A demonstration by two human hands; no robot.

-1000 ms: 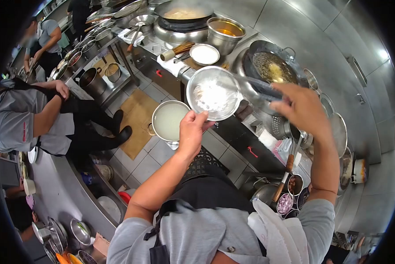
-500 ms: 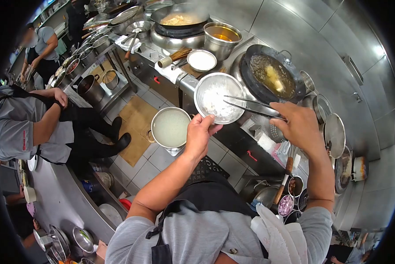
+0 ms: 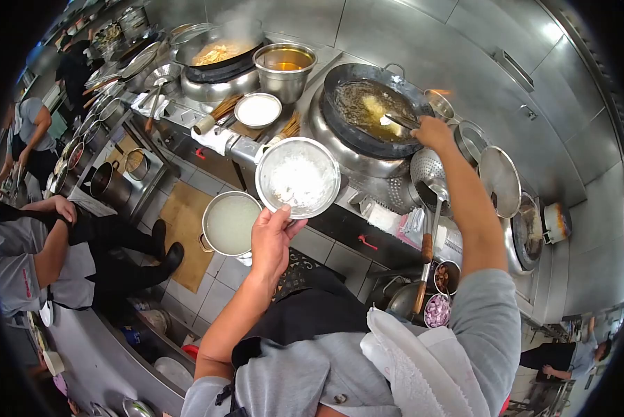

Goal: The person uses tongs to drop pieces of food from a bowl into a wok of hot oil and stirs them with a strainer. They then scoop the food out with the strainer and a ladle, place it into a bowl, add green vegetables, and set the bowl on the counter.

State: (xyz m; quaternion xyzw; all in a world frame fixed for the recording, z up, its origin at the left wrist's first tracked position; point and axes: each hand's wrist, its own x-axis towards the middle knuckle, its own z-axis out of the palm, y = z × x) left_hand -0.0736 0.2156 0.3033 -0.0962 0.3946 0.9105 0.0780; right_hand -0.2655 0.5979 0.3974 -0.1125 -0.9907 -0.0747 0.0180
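Note:
My left hand (image 3: 270, 242) grips a metal bowl (image 3: 262, 177) by its near rim, thumb on the inside edge. White powder (image 3: 299, 182) covers the bowl's bottom. My right hand (image 3: 434, 133) reaches out over the wok (image 3: 348, 75), closed around metal tongs (image 3: 403, 122). At the tongs' tips, low over the bubbling oil (image 3: 357, 101), is a white-coated piece (image 3: 385, 120). Beside it, a pale yellow piece (image 3: 373, 105) fries in the oil.
A metal pot of amber liquid (image 3: 285, 80) and a bowl of white powder (image 3: 258, 110) stand left of the wok. Below my left hand is a pot of cloudy liquid (image 3: 233, 224). A perforated ladle (image 3: 430, 170) lies at right. A person (image 3: 55, 250) stands at left.
My right hand has moved the tongs from the bowl out to the wok, with a white-coated piece now at their tips. The camera view has shifted, so the surroundings appear further left.

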